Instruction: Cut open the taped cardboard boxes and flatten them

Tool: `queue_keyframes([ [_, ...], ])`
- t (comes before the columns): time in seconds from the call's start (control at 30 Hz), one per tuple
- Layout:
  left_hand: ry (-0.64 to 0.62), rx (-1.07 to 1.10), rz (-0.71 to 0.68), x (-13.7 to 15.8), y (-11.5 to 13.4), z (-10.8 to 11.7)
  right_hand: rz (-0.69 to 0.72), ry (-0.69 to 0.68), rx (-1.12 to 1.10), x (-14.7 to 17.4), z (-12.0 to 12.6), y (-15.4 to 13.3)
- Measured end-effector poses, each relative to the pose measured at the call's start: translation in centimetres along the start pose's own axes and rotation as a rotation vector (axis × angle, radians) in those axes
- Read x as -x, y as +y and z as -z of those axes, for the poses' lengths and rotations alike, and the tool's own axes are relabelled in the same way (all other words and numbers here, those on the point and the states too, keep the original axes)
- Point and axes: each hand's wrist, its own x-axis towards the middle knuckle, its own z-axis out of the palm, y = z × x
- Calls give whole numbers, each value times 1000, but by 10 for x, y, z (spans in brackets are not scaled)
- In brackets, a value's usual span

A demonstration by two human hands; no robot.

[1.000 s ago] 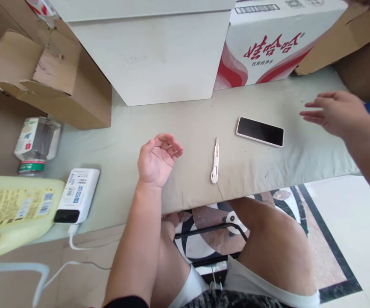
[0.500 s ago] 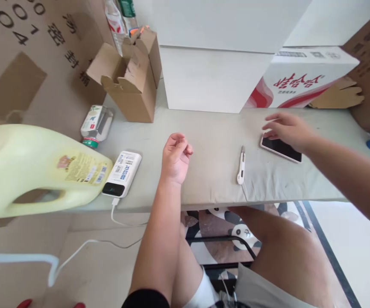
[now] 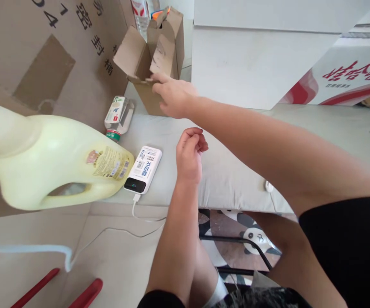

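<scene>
Near us, the power bank points its plugged end toward the front of the desk, likely freeing its cable. Our left hand curls loosely; how closed, we cannot tell. Farther, our right hand, thumb and fingers apart, is at the cardboard box, contact unclear; raised flaps probably keep it accessible.
</scene>
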Motion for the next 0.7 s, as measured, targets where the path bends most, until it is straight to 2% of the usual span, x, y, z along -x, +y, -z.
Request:
queue_keyframes([
  [0.07,60,-116,-52,0,-3,0,-10,50,34,1,-5,3],
  [0.17,313,-293,-281,-1,-6,6,21,196,-7,30,-7,17],
  [0.23,505,-357,-464,-1,-5,14,104,335,-54,70,-3,27],
  [0.27,572,-365,-531,-1,-3,18,192,432,-89,95,1,31],
  [0.3,619,-359,-577,0,-2,22,230,468,-104,122,7,34],
  [0.4,672,-307,-573,-1,3,29,338,550,-181,212,23,38],
  [0.47,620,-255,-516,-4,3,28,369,620,-232,265,27,40],
  [0.53,455,-192,-469,-6,0,22,273,676,-238,304,24,45],
  [0.63,152,-149,-420,-8,-12,11,101,803,-298,334,6,56],
  [0.7,68,-186,-397,-8,-21,6,5,851,-356,340,-9,66],
])
